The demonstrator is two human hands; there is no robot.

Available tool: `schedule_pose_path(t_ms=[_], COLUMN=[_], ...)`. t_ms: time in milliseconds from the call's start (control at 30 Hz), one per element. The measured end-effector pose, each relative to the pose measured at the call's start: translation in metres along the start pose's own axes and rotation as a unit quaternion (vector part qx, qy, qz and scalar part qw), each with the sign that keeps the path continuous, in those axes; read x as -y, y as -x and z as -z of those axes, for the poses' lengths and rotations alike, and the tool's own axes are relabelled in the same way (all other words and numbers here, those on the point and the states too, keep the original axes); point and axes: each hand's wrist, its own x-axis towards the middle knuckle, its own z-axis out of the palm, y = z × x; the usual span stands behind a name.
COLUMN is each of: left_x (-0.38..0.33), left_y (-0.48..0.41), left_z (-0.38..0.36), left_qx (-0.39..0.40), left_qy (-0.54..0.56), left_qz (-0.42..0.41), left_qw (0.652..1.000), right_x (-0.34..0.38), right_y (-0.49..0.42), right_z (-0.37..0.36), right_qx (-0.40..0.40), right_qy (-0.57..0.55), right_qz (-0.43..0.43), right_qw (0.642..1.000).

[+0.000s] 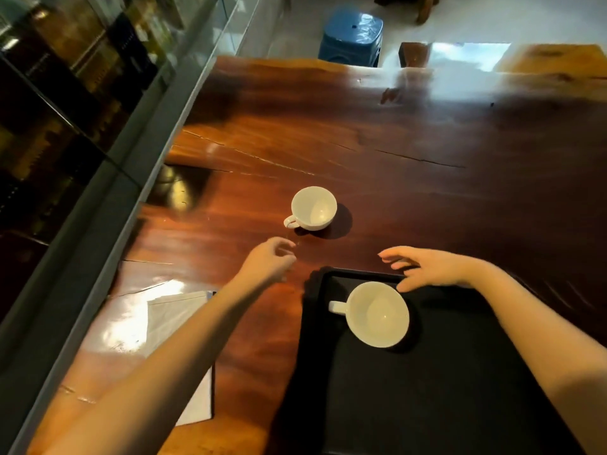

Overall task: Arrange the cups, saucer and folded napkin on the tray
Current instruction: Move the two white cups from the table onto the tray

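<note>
Your left hand (269, 259) hangs empty, fingers loosely curled, just short of the far cup (313, 208), whose handle faces it, likely the next pick. Your right hand (423, 267) is spread, released, over the tray's (460, 389) far edge beside the near cup (377, 313), which sits inside. The folded napkin (184, 323) lies on the table (394, 142), partly under your left forearm. No saucer visible. Path clear.
</note>
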Motion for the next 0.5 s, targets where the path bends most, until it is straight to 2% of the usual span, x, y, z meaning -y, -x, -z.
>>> schedule_pose_path(t_ms=[133, 233, 400, 500], left_x=[-0.010, -0.009, -0.005, -0.008], left_y=[-0.053, -0.085, -0.121, -0.126], left_z=[0.019, 0.021, 0.019, 0.018], left_qx=[-0.019, 0.000, 0.042, 0.048], left_qy=[-0.184, -0.257, -0.275, -0.251], left_qz=[-0.001, 0.002, -0.027, -0.061], left_qw=[0.983, 0.966, 0.960, 0.965], right_x=[0.040, 0.059, 0.075, 0.085], right_y=[-0.049, -0.085, -0.129, -0.134], right_z=[0.023, 0.028, 0.029, 0.030], right_qx=[0.010, 0.007, -0.034, -0.064], right_qy=[0.051, 0.062, 0.091, 0.087], right_qz=[-0.035, -0.059, -0.065, -0.021], right_qw=[0.998, 0.996, 0.993, 0.994])
